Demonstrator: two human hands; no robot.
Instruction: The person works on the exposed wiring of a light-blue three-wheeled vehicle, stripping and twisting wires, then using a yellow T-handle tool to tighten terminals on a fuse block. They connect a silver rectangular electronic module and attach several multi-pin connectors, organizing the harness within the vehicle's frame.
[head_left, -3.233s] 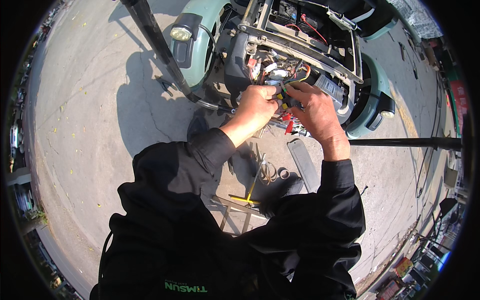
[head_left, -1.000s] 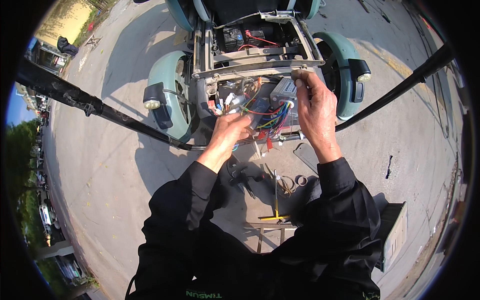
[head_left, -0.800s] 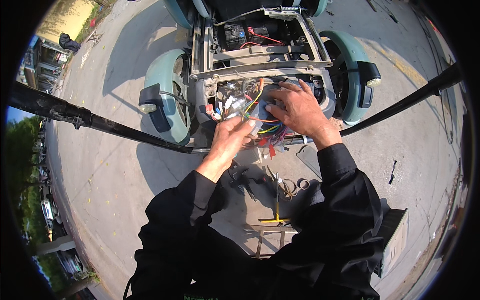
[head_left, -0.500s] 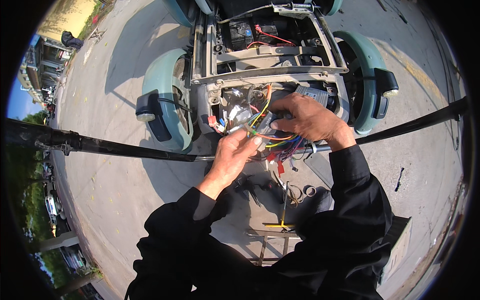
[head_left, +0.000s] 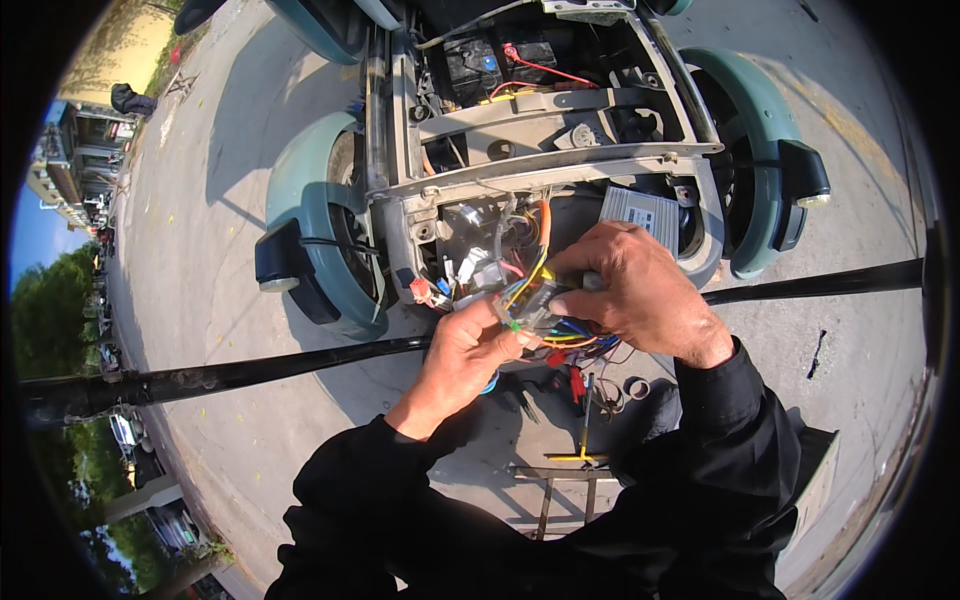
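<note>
Translucent connector (head_left: 537,303): is pinched in left hand (head_left: 465,352), amid coloured wires (head_left: 568,342); long axis is slanted, near left to far right. Right hand (head_left: 645,295): is set at far end; hold cannot be told. Silver box (head_left: 640,205): pale label (head_left: 650,219) is borne, print illegible.

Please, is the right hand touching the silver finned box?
Cannot tell: in the head view, the right hand overlaps the silver finned box, hiding contact or gap.
</note>
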